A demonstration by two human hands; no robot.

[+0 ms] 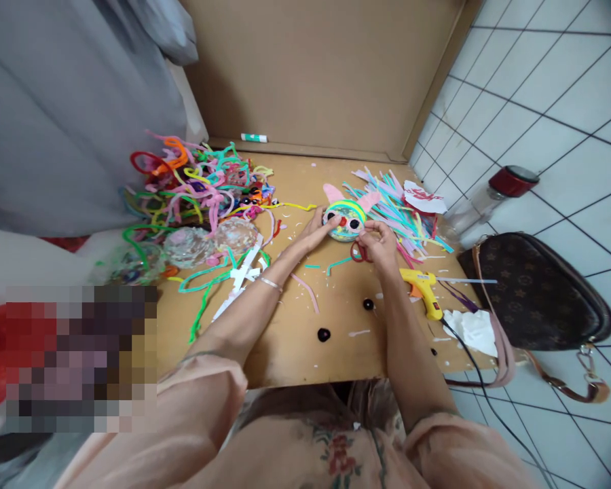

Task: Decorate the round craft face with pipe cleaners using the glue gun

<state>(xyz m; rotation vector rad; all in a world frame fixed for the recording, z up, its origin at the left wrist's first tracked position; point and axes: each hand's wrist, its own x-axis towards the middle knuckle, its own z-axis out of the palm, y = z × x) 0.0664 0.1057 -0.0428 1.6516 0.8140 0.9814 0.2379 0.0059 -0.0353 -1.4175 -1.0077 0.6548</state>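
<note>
A round craft face (344, 219) with black eyes, a red nose, coloured stripes and two pink ears lies on the brown cardboard sheet (290, 333). My left hand (320, 229) rests against its left side, fingers on its edge. My right hand (377, 243) touches its lower right side and has red-handled scissors (358, 252) hooked under its fingers.
A tangled heap of coloured pipe cleaners (193, 183) lies to the left, cut foam strips (402, 204) to the right. A yellow glue gun (421, 285) with its cord, a tissue (472, 327), a brown handbag (534, 292), a red-lidded jar (493, 193) and a glue stick (253, 138) are nearby.
</note>
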